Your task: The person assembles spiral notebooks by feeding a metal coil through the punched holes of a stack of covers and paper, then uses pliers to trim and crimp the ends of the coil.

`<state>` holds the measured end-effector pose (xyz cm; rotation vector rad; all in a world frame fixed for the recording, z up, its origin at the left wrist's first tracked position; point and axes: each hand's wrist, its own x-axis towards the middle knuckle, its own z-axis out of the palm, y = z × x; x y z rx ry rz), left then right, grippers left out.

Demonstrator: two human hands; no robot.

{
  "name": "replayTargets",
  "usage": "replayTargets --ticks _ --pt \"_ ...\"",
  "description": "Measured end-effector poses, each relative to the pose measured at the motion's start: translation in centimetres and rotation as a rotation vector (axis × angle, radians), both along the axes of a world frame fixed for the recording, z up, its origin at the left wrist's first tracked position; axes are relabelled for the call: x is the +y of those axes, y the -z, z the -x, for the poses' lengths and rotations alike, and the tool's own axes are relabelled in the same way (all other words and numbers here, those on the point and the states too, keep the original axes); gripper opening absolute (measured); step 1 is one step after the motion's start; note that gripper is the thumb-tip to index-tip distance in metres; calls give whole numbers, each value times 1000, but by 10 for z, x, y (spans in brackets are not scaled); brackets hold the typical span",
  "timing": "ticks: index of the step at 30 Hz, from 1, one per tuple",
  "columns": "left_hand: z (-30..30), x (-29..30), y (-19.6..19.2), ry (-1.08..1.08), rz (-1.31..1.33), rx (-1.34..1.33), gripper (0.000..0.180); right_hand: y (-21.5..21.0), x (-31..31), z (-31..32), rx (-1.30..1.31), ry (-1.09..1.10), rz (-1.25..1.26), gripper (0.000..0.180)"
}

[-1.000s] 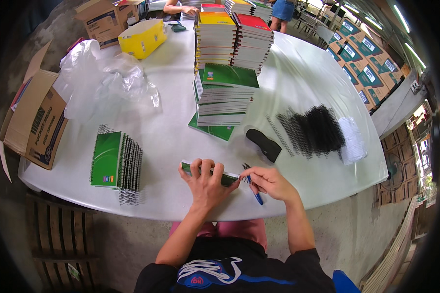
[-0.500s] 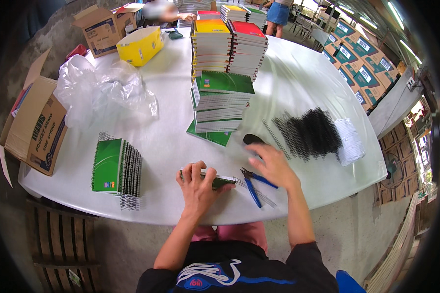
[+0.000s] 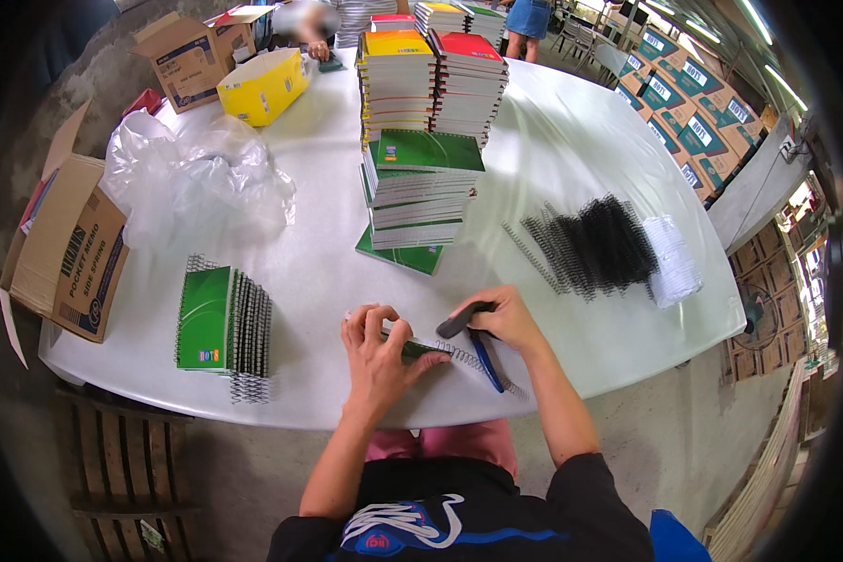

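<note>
My left hand [image 3: 377, 351] presses down on a small green notebook [image 3: 420, 350] lying at the near edge of the white table [image 3: 553, 122]. A metal spiral wire [image 3: 461, 354] sticks out of the notebook to the right. My right hand [image 3: 504, 318] is closed on a black oblong tool [image 3: 455, 324] just above that wire. Blue-handled pliers [image 3: 486, 362] lie on the table under my right hand.
A row of bound green notebooks [image 3: 223, 323] stands at the left. Stacks of notebooks [image 3: 421, 178] rise mid-table, with black spiral wires [image 3: 590, 245] and white ones [image 3: 672, 262] to the right. Crumpled plastic wrap [image 3: 197, 183], cardboard boxes [image 3: 70, 248] and a yellow box [image 3: 262, 86] sit left and far.
My right hand let go of the blue pliers, reached back to the black tool on the table, picked it up and brought it to the notebook. My left hand stayed on the notebook.
</note>
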<state>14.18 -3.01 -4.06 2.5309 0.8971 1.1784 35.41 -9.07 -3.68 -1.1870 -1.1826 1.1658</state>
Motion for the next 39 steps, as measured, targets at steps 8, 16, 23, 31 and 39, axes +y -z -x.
replayTargets --ticks 8,16,23,31,39 --pt "1 3 1 28 26 11 53 -36 3 10 -205 -73 -172 27" --pt "11 11 9 -60 117 -22 62 -36 15 26 -171 -152 -173 28" --pt "16 23 30 18 272 -189 78 -34 23 39 -318 -168 -265 27" --pt "15 25 28 30 488 -353 102 -19 45 35 -435 10 68 27" --pt "11 22 22 74 668 -430 99 -31 53 48 -375 -6 27 25"
